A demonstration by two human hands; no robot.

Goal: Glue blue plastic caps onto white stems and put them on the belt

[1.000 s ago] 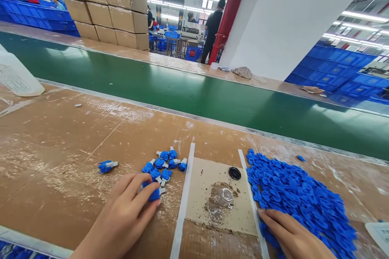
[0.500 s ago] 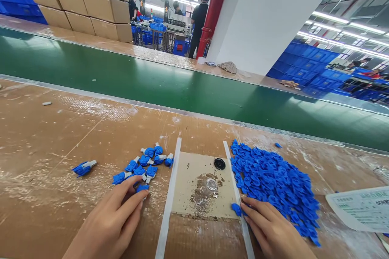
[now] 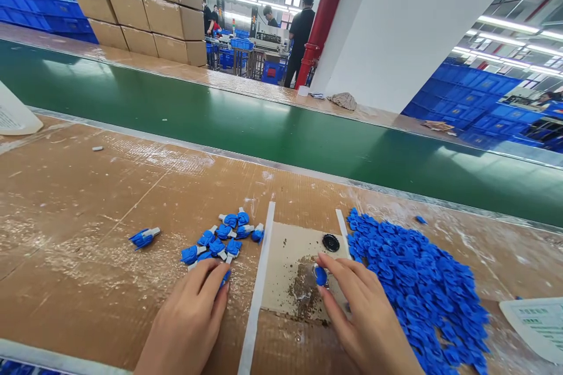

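Observation:
My right hand (image 3: pixel 367 316) rests on the tan pad (image 3: pixel 288 258) between two white strips and pinches a small blue cap (image 3: pixel 321 275) between thumb and forefinger, over the stained spot. A black disc (image 3: pixel 330 242) lies just beyond it. My left hand (image 3: pixel 189 319) lies on the brown table, fingertips touching the nearest piece of a small cluster of blue-and-white parts (image 3: pixel 222 237). One more blue-and-white part (image 3: pixel 144 237) lies apart to the left. A large heap of blue caps (image 3: pixel 417 281) spreads to the right of the pad.
A green conveyor belt (image 3: pixel 264 129) runs across behind the brown table. Beyond it stand stacked cardboard boxes (image 3: pixel 145 6), a red column, blue crates and people. A white printed sheet (image 3: pixel 539 328) lies at the right edge, a white container (image 3: pixel 13 117) at the far left.
My right hand has left the edge of the blue heap with one cap and moved left onto the tan pad. My left hand has stayed by the small cluster.

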